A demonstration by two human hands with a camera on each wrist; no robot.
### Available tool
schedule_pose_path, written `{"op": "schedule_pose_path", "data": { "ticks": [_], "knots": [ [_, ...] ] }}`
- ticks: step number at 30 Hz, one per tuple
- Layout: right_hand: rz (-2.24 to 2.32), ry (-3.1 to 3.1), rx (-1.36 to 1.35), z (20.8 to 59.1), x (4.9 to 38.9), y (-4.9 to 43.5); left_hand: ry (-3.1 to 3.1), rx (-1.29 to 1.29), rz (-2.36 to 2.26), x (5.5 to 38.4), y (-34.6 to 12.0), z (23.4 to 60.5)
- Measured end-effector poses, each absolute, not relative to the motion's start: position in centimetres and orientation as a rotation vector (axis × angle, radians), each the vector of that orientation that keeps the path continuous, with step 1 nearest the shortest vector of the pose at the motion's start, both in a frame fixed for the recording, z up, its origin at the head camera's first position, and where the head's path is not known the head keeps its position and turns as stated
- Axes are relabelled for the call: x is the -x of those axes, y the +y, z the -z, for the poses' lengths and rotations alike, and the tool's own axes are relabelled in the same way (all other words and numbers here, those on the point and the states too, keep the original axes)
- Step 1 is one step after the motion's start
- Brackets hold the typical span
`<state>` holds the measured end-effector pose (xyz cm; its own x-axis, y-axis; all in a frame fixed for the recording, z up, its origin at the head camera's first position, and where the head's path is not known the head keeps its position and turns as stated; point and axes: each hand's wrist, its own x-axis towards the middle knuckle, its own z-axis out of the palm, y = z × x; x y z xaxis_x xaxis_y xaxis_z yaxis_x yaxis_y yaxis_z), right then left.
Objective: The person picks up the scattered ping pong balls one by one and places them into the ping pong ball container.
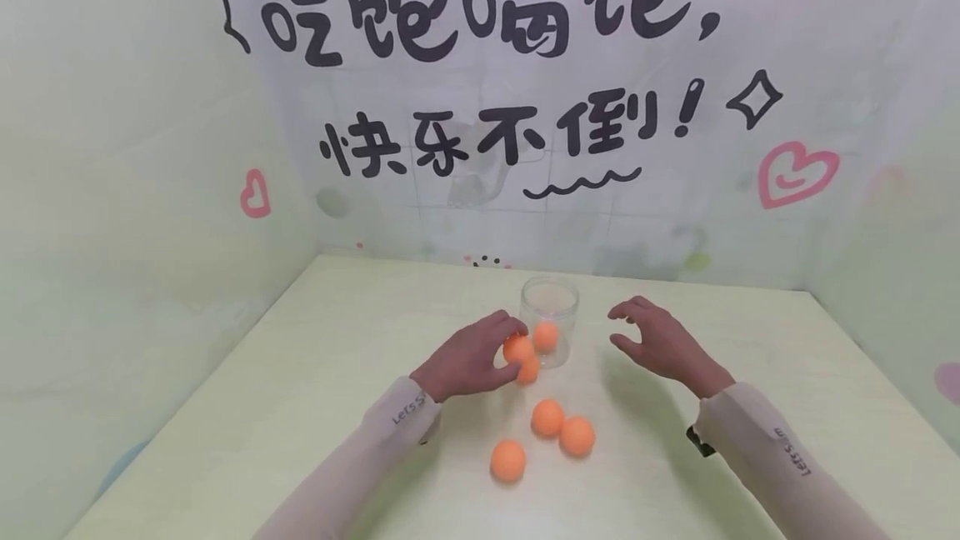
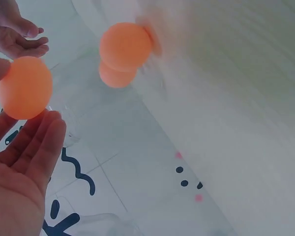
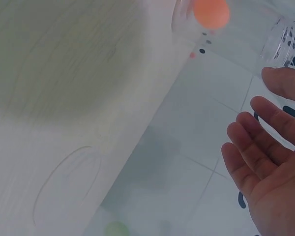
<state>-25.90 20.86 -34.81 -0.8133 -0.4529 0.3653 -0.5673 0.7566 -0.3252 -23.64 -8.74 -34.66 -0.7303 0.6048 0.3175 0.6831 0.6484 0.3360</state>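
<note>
My left hand pinches an orange ping-pong ball between thumb and fingertips, just left of a clear jar. The jar stands upright with its mouth up, and one orange ball is inside it. Another orange ball shows just below the held one, beside the jar's base. Apart from the jar, to its right, my right hand hovers with loosely bent fingers and holds nothing. In the right wrist view its fingers are spread beneath the jar's rim.
Nearer the front of the pale table lie two orange balls close together, a left one and a right one. A third loose ball rests closer to me. A printed cloth wall rises behind the table.
</note>
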Motion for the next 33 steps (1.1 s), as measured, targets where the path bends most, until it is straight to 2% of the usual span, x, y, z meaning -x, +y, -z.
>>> {"op": "schedule_pose_path", "data": {
  "ticks": [15,33],
  "knots": [
    [-0.624,-2.679,-0.786,35.4,25.6,20.9,-2.476,0.910,0.657,26.6,-6.3,31.8],
    [-0.620,-2.681,-0.778,35.8,25.2,21.4,-2.483,0.890,0.662,29.4,-4.9,30.1]
  ]
}}
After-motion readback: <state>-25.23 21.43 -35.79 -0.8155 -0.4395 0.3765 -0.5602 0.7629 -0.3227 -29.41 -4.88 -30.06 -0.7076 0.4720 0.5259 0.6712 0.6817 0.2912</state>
